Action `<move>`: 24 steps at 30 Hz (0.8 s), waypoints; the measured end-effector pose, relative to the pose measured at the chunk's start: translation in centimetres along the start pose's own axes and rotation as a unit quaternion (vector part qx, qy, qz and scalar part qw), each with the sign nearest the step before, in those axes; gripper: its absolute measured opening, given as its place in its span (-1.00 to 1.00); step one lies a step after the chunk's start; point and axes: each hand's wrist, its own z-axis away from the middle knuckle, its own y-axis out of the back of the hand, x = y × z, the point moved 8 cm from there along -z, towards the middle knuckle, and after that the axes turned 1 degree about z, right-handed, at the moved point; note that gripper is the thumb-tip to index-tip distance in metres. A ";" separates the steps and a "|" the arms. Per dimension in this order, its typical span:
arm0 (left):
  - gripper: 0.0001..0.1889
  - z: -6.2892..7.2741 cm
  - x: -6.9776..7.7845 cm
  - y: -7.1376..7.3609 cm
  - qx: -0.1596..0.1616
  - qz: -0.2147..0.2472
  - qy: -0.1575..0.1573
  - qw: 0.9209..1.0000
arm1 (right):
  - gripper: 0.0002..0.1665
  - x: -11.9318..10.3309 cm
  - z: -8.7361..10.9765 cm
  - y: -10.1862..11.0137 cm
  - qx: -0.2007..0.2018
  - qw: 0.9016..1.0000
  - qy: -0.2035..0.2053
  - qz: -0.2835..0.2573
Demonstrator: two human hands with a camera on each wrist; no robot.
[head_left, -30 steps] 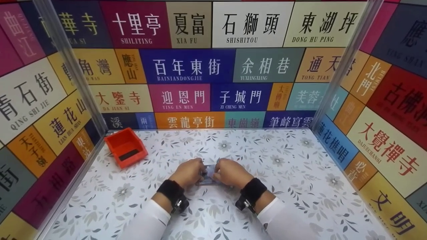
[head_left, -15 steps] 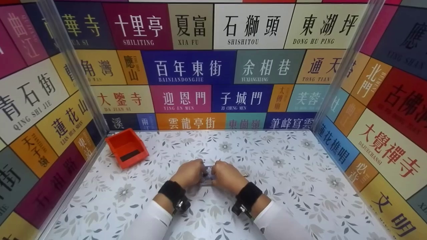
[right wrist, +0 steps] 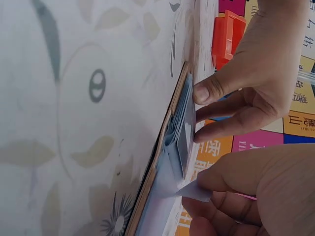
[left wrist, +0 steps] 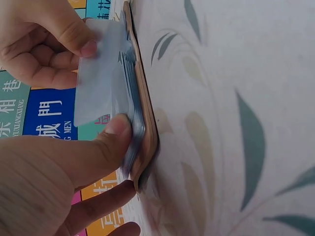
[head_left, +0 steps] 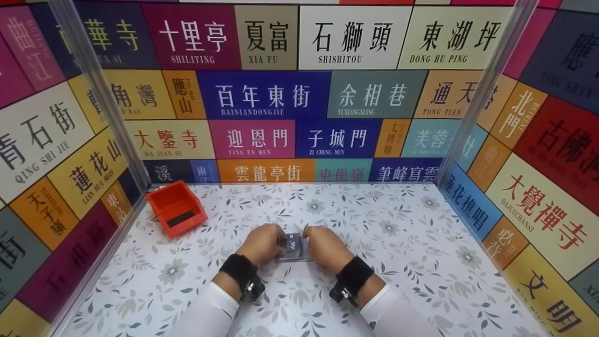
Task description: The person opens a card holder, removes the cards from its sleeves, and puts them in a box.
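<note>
An open card holder [head_left: 294, 255] with clear plastic sleeves lies low over the patterned table, between the two hands. A dark card [head_left: 292, 243] with pale lettering shows in it. My left hand [head_left: 263, 241] grips its left side; in the left wrist view the thumb presses the stack of sleeves [left wrist: 132, 93] and a finger meets the brown cover [left wrist: 147, 125]. My right hand [head_left: 327, 244] pinches a clear sleeve [left wrist: 98, 78] between thumb and curled fingers, lifting it off the stack. In the right wrist view that sleeve bends up beside the card stack [right wrist: 184, 140].
A red open bin [head_left: 192, 201] with a dark strip inside its front stands at the table's back left corner. Walls printed with coloured name signs [head_left: 262, 93] enclose the back and sides. The white table [head_left: 374, 206] has a leaf and flower pattern.
My right hand moved a little left, then back right, drawing away from the left hand. The dark lettered card now shows plainly between them. My left hand stays nearly in place.
</note>
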 end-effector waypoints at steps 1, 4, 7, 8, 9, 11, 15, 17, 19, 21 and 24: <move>-0.64 0.0 0.0 0.0 0.001 -0.004 0.000 1.000 | -0.52 0.2 0.0 0.1 0.005 1.000 -0.004 -0.004; -0.68 0.1 0.3 0.1 0.003 -0.012 -0.009 1.000 | -0.40 1.1 0.0 0.3 0.011 1.000 -0.029 -0.006; -0.72 0.2 0.5 0.2 0.004 -0.015 -0.021 1.000 | -0.27 2.1 0.1 0.3 0.015 0.998 -0.057 -0.013; -0.73 0.3 0.6 0.2 0.004 -0.014 -0.025 1.000 | -0.24 2.5 0.1 0.3 0.015 0.997 -0.069 -0.016; -0.74 0.3 0.7 0.2 0.004 -0.013 -0.028 1.000 | -0.21 2.9 0.2 0.3 0.016 0.997 -0.079 -0.019; -0.75 0.4 0.8 0.3 0.004 -0.014 -0.029 0.999 | -0.18 3.6 0.1 0.2 0.017 0.995 -0.094 -0.022; -0.72 0.5 0.9 0.5 0.003 -0.018 -0.020 1.000 | -0.19 4.8 0.1 -0.2 0.013 0.994 -0.109 -0.026; -0.71 0.6 1.0 0.6 0.003 -0.021 -0.017 1.000 | -0.20 5.1 0.1 -0.4 0.012 0.994 -0.107 -0.029; -0.71 0.6 1.2 0.7 0.003 -0.024 -0.017 1.000 | -0.21 5.4 0.1 -0.6 0.010 0.994 -0.106 -0.033; -0.72 0.6 1.3 0.7 0.002 -0.025 -0.015 1.000 | -0.24 5.5 0.1 -0.7 0.012 0.994 -0.101 -0.035; -0.73 0.5 1.3 0.7 0.000 -0.025 -0.010 1.000 | -0.28 5.6 0.1 -0.7 0.010 0.994 -0.100 -0.040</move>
